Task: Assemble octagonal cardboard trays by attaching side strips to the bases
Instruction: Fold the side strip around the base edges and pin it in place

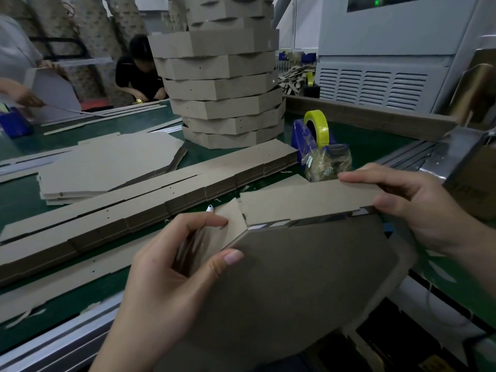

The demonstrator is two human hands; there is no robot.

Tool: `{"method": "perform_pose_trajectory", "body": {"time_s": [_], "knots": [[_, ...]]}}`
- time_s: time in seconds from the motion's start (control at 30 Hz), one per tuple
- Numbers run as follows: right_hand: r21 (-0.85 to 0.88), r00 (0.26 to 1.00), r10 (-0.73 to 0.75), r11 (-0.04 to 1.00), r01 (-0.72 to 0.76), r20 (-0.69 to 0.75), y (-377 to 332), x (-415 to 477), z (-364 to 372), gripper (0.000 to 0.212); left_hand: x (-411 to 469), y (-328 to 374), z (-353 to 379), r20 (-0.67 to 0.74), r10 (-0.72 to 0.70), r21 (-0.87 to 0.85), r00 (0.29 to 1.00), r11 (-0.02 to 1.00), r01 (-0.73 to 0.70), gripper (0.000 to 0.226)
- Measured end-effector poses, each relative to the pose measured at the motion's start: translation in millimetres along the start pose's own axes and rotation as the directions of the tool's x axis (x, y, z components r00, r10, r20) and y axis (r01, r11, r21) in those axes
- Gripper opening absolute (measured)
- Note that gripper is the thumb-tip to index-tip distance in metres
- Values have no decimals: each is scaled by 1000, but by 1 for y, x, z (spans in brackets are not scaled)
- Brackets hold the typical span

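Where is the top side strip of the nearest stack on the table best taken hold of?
Probably at the near long edge of the top side strip, around mid-length, coming from the person's side: it lies flat, long and thin, and that edge is free.

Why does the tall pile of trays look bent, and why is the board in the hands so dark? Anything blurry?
Head view: the wide-angle lens bows straight lines, so the stack of trays and the grey machine lean; the base looks dark, likely tilted away from the light; cardboard by the left hand is motion-smeared; the far workers are soft.
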State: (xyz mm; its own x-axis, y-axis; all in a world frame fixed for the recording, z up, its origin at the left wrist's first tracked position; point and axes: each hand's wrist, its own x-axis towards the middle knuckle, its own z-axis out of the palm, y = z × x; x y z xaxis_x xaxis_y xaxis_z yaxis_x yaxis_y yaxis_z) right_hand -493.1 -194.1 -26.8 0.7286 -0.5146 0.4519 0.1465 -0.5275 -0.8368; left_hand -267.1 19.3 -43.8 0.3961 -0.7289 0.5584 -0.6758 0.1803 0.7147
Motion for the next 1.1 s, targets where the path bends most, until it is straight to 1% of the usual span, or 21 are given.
{"method": "perform_pose_trajectory", "body": {"time_s": [0.07, 0.23, 0.3, 0.33, 0.43, 0.57, 0.67, 0.8, 0.83, 0.87, 0.93, 0.97, 1.03, 1.1], "knots": [[7, 1000, 2, 1000, -2, 4, 1, 0, 0, 41, -1, -1, 0, 0, -1, -3, 1000, 1000, 1, 36], [13, 999, 14, 1000, -14, 36, 4, 1, 1, 53, -2, -2, -2, 9, 6, 4, 1000, 1000, -6, 40], [-11, 998, 30, 1000, -29, 56, 4, 2, 1, 55, -1, -1, -4, 45, 14, 9, 999, 1000, -14, 37], [-31, 997, 34, 999, -32, 73, 5, 2, 2, 55, 1, 2, -4, 79, 42, 23, 996, 999, -44, 34], [-44, 991, 45, 998, -40, 124, 6, 5, 6, 55, 11, 13, -1, 206, 147, 114, 967, 978, -173, 33], [0, 984, 70, 997, -71, 165, 10, 9, 11, 50, 25, 30, 11, 283, 140, 308, 949, 924, -228, 31], [78, 979, 115, 988, -130, 171, 14, 14, 11, 39, 30, 32, 14, 306, 109, 302, 946, 931, -205, 32], [131, 951, 184, 966, -222, 250, 20, 20, 8, 36, 29, 27, 19, 280, 78, 249, 957, 957, -151, 33], [132, 946, 184, 965, -225, 268, 21, 22, 6, 38, 29, 26, 20, 272, 71, 236, 960, 962, -138, 31], [121, 941, 179, 968, -222, 288, 21, 23, 5, 44, 30, 24, 20, 265, 63, 218, 962, 968, -123, 27], [60, 927, 171, 977, -202, 334, 19, 26, 4, 65, 30, 22, 20, 262, 42, 178, 964, 980, -91, 24], [27, 921, 167, 982, -188, 351, 19, 27, 4, 70, 30, 21, 19, 265, 36, 167, 964, 982, -82, 24], [-14, 912, 154, 987, -161, 381, 20, 30, 4, 72, 29, 20, 17, 273, 27, 168, 962, 983, -75, 24], [-19, 905, 151, 987, -157, 397, 22, 32, 4, 71, 28, 20, 16, 280, 26, 183, 960, 980, -80, 26]]}}
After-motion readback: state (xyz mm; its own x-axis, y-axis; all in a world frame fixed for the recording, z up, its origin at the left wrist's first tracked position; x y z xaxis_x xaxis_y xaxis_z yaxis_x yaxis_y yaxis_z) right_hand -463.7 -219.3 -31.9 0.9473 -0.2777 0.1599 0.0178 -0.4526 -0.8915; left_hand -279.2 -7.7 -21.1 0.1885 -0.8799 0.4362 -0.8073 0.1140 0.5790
